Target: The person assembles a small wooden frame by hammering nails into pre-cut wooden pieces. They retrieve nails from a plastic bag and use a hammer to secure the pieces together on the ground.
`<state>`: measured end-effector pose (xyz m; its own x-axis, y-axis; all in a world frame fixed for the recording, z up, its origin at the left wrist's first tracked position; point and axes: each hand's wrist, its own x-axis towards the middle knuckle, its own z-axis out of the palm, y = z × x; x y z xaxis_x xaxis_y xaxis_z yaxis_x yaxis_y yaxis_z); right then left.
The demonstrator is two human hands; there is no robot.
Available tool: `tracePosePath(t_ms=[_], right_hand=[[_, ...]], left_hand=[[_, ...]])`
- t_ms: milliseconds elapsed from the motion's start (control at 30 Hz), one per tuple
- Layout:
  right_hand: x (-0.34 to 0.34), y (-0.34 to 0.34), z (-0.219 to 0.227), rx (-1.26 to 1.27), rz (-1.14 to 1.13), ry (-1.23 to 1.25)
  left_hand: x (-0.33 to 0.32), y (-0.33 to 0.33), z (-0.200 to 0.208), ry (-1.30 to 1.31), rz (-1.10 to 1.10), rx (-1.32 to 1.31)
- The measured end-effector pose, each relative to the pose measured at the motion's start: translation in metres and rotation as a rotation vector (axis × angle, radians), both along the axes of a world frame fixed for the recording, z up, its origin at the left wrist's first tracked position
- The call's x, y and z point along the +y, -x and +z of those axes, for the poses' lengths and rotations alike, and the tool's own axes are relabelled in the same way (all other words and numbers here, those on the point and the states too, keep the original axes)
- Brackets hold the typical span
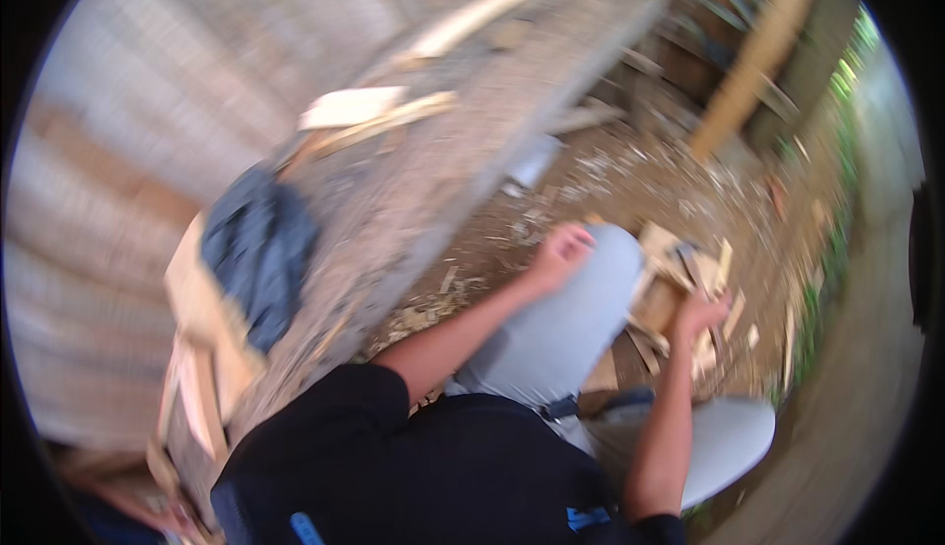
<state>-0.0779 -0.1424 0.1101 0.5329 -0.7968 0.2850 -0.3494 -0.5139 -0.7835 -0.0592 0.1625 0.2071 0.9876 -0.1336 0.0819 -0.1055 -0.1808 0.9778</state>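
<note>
My right hand point(702, 311) is closed around the handle of what looks like a hammer point(684, 250), its dark head pointing away from me. Just beside and beneath it, a small wooden box-like piece point(658, 304) sits low among wood scraps to the right of my knee. Above my grey-trousered left knee point(610, 259), my left hand point(564, 250) has its fingers curled in. Whether anything small is between those fingers is lost in the blur.
A long wooden bench point(423, 191) runs along my left, with pale wood offcuts point(354, 109) and a dark cloth point(258, 250) on it. Shavings cover the dirt floor point(591, 186). A wooden post point(763, 53) leans at far right. Another person's hand point(177, 522) shows at lower left.
</note>
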Motion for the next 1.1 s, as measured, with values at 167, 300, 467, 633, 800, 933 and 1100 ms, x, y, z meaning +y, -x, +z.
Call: tracePosePath(t_ms=[167,300,467,633,800,933,1100], right_hand=[[0.022,-0.012,0.052,-0.065,0.152,-0.089],[0.026,-0.018,0.028,-0.065,0.13,-0.318],[0.007,-0.048,-0.022,-0.005,-0.047,-0.377],[0.018,-0.052,-0.012,0.024,-0.094,-0.489],[-0.004,-0.059,0.011,-0.245,-0.032,-0.656],[-0.013,-0.058,0.034,-0.256,-0.068,-0.618],[-0.001,-0.067,0.041,-0.34,0.036,-0.542]], left_hand=[[-0.006,0.034,0.026,-0.273,-0.059,-0.327],[-0.002,0.051,0.069,-0.155,-0.131,-0.187],[-0.057,0.003,0.176,-0.063,-0.145,-0.631],[-0.117,-0.05,0.342,-0.24,-0.214,-0.879],[-0.071,-0.101,0.454,-0.96,-0.563,-0.758],[0.077,-0.105,0.467,-1.328,-0.435,-0.372],[0.203,0.007,0.471,-1.624,-0.154,0.601]])
